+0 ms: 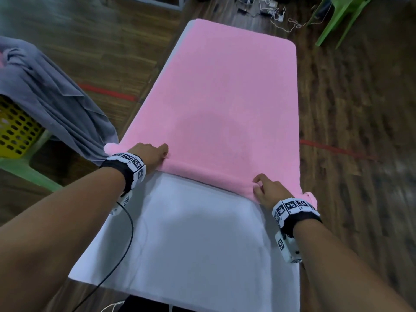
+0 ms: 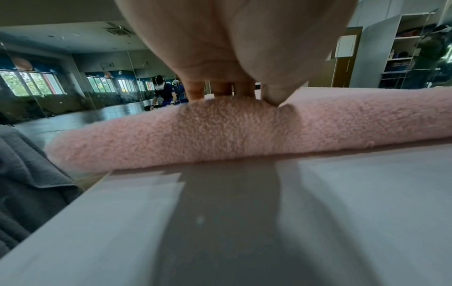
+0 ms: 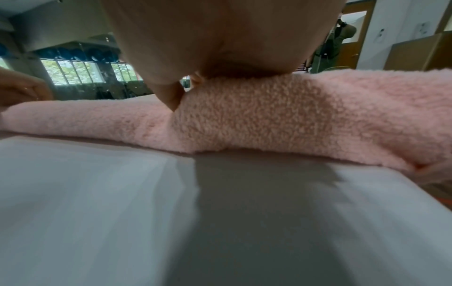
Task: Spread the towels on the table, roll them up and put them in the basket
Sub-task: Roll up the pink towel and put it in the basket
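A pink towel [image 1: 225, 97] lies spread lengthwise over the white table [image 1: 191, 233]. Its near end is turned into a thin roll [image 1: 202, 173] that runs across the table. My left hand [image 1: 161, 154] grips the roll's left part, with the fingers [image 2: 195, 91] over the top and the thumb [image 2: 276, 94] on the near side. My right hand [image 1: 258, 184] grips the right part of the roll [image 3: 269, 116] the same way, its thumb [image 3: 171, 96] pressed into the pile. A yellow basket [image 1: 15, 129] stands to the left.
A grey towel [image 1: 51, 95] hangs over the basket and reaches the table's left edge. The basket sits on a green stool [image 1: 27, 170]. A green chair [image 1: 337, 19] and loose cables [image 1: 276, 14] are on the wooden floor beyond the table. A black cable [image 1: 126, 233] trails from my left wrist.
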